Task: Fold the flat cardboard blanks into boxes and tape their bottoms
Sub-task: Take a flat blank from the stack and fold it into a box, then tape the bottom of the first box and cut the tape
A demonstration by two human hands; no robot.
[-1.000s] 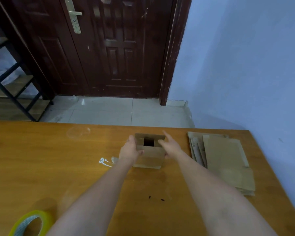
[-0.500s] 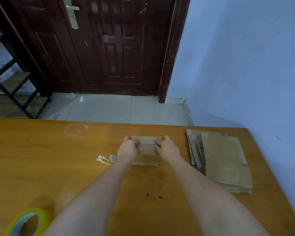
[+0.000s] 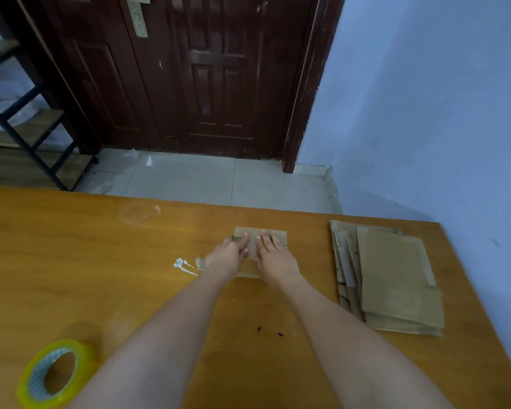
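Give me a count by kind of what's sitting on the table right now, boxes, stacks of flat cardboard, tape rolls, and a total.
Folded box, under both hands (left hand, right hand): 1
Stack of flat cardboard blanks: 1 stack; the number of sheets in it cannot be told
Roll of tape: 1
Total: 3 on the table

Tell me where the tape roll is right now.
In the head view the tape roll lies flat on the wooden table at the near left corner of the picture, just left of the person's left forearm and well apart from the box under both hands.
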